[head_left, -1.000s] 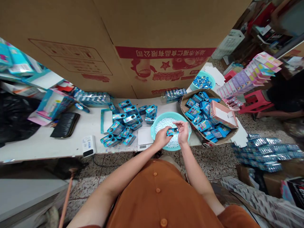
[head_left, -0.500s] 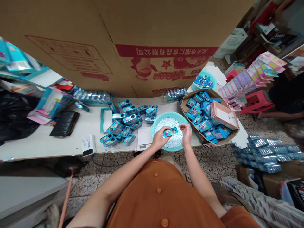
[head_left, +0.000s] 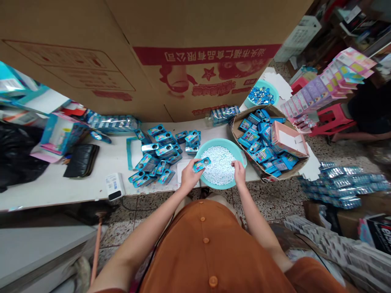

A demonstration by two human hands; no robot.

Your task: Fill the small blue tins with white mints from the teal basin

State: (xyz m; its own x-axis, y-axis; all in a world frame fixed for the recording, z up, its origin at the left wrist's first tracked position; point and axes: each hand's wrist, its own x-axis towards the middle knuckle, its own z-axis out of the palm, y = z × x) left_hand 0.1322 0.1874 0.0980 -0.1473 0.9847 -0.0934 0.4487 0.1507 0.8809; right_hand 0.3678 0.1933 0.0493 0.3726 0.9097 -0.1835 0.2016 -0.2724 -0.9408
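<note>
My left hand is closed around a small blue candy tin with a round opening or window at one end. It holds the tin over the left rim of a turquoise bowl. Small white candies fill the bottom of that bowl. At the bowl's right side is my right hand, its fingers drawn together above the candies; whatever may be in them is too small to make out. A white scale lies partly hidden behind my left hand.
Several blue tins are piled left of the bowl. To the right stands an open carton of similar tins. A large cardboard box walls off the back. A black wallet and a white device lie leftward.
My left hand has moved left with the blue candy tin, from over the candies to the bowl's edge. My right hand's fingers, raised and curled before, have dipped and come together.
</note>
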